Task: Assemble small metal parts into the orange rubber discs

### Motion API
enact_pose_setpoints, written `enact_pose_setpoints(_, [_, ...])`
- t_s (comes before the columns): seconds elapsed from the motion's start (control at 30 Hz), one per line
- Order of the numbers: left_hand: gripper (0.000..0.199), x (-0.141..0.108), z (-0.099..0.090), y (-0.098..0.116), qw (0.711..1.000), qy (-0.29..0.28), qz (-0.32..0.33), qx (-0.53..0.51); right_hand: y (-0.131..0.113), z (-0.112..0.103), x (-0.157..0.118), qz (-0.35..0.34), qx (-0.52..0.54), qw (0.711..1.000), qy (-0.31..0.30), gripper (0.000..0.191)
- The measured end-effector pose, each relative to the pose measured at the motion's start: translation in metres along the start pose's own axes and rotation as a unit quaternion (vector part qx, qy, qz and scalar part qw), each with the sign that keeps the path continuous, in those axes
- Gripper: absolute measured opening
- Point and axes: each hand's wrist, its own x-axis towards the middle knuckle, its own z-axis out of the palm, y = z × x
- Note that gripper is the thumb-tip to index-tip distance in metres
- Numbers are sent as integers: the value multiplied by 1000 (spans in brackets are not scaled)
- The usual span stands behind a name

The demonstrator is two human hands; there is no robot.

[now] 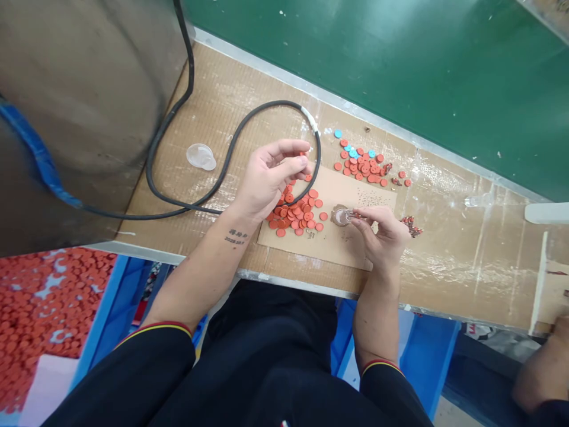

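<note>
Right hand [383, 237] pinched on a small round brownish glass piece [341, 216], left hand [270, 182] curled, grip unclear

A cardboard sheet [320, 249] lies at the near edge of the table [444, 279], with a heap of round discs [288, 213] on its left part and more discs [360, 166] on the table just behind it. Left of the sheet, a plastic cup [201, 156] sits between strands of a looped cable [288, 102]. A bin [109, 308] stands below the near edge, at left.

Head-worn view, facing forward and downward
</note>
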Motion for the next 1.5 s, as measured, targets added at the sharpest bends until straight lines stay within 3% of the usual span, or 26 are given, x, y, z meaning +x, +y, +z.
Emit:
enact_pose_setpoints(0.33, [19, 1, -3, -2, 1000, -11, 12, 0, 1, 0, 0, -5, 30, 999, 9, 10])
enact_pose_setpoints(0.43, [28, -3, 1, -5, 999, -33, 33, -18, 0, 2, -1, 10, 103, 992, 68, 14])
enact_pose_setpoints(0.53, [43, -11, 11, -8, 995, -74, 40, -56, -5, 5, -3, 51, 209, 963, 160, 17])
enact_pose_setpoints(0.67, [38, -28, 28, -12, 987, -129, 19, -92, -11, 7, -4, 74, 305, 925, 215, 23])
enact_pose_setpoints(0.87, [30, -47, 48, -18, 976, -180, -28, -122, -18, 7, -4, 87, 360, 906, 206, 23])
enact_pose_setpoints(1.1, [32, -50, 54, -31, 970, -203, -53, -124, -27, 7, -3, 60, 426, 886, 175, 19])
enact_pose_setpoints(1.5, [26, -53, 54, -29, 964, -232, -77, -108, -23, 7, -7, 17, 392, 907, 153, 14])
